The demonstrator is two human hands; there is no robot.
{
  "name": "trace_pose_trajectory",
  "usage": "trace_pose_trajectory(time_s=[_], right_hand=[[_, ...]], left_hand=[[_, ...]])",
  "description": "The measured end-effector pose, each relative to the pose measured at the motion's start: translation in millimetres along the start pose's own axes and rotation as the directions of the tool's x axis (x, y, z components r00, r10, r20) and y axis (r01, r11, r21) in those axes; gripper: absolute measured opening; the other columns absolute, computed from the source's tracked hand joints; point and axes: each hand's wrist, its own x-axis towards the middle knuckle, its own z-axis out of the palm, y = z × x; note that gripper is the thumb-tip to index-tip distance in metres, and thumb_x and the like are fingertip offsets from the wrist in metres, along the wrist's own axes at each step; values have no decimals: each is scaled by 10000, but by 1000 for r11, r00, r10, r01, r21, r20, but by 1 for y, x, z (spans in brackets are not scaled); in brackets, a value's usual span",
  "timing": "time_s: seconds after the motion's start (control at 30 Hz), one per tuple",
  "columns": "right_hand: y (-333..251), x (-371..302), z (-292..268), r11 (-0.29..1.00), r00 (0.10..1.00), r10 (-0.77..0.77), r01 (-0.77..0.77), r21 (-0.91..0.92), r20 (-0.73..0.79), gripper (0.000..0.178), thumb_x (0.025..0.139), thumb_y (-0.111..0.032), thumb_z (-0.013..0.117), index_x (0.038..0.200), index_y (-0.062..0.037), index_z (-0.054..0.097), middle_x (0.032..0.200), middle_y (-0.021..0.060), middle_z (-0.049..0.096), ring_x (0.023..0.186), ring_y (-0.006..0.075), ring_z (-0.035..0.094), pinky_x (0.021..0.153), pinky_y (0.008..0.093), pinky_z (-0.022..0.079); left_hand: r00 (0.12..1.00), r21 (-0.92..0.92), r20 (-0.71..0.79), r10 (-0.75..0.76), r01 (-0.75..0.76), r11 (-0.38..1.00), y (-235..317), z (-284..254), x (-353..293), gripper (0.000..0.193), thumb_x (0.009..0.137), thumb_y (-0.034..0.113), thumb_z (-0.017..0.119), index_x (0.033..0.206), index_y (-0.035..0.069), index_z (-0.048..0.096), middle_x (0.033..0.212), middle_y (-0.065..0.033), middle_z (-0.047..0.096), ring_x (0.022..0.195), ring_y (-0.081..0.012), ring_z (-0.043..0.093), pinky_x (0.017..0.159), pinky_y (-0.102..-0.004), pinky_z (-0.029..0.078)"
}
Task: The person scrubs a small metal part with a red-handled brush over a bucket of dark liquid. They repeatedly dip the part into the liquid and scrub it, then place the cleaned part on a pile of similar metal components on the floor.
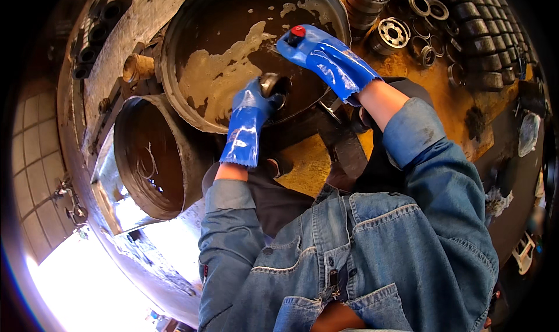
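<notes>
Both my hands wear wet blue rubber gloves and are over a large round metal basin (169,76) of brown, foamy liquid. My left hand (249,108) is closed round a shiny, hollow cylindrical metal part (276,88), its open end turned to the right, at the basin's near side. Farther up and to the right, my right hand (311,45) grips a tool with a red and black end (297,32). The glove hides most of this tool, so its kind is unclear; thin pale strands or spray show just left of the fingers.
A second round metal drum (122,157) with dark liquid stands at left, near a rusty cylinder (138,67). At the upper right lie metal rings (419,6), a slotted round part (393,34) and stacked dark cylinders (483,41). Clear plastic (529,134) lies at far right.
</notes>
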Motion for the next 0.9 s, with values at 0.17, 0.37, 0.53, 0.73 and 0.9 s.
trace_pose_trajectory(time_s=[0.17, 0.37, 0.53, 0.73, 0.9], right_hand=[[-6, -6, -5, 992, 975, 120, -111, -60, 186, 434, 873, -439, 685, 1083, -68, 768, 998, 219, 751, 922, 404, 718, 840, 469, 559], [1, -37, -20, 992, 896, 122, -128, -15, 426, 502, 849, -493, 634, 1034, -48, 774, 906, 198, 740, 847, 345, 699, 794, 444, 526], [-11, -55, -32, 976, 880, 120, -190, 110, 459, 500, 861, -483, 627, 996, -21, 762, 863, 178, 727, 812, 293, 684, 786, 423, 510], [-6, -56, -17, 975, 864, 5, -115, 189, 503, 476, 906, -437, 628, 1021, 4, 763, 938, 215, 745, 859, 336, 714, 786, 432, 535], [2, -37, 9, 992, 936, -92, 116, -52, 340, 451, 915, -462, 651, 1097, -71, 785, 1062, 190, 771, 964, 373, 732, 856, 473, 558]], left_hand=[[954, 405, 82, 290, -298, 865, -16, 30, 20, 453, 822, 263, 791, 1266, 199, 726, 1245, -86, 740, 1169, -334, 689, 1011, -429, 551], [767, 463, -117, 631, -520, 718, -23, 6, 28, 400, 840, 25, 672, 1205, 165, 758, 1246, -93, 738, 1137, -317, 700, 999, -405, 558], [976, -362, -216, -11, -70, 929, -68, 27, 16, 297, 964, 187, 720, 1209, 21, 717, 1035, -101, 764, 889, -197, 724, 805, -329, 576], [998, -464, 23, 53, -36, 885, -45, 32, 10, 538, 899, 374, 801, 1281, 20, 665, 1060, -105, 746, 900, -211, 711, 792, -354, 564], [983, 76, -98, -157, 165, 983, -10, 37, 2, 731, 843, 561, 772, 1357, 58, 638, 1247, -233, 722, 1192, -393, 685, 998, -458, 538]])
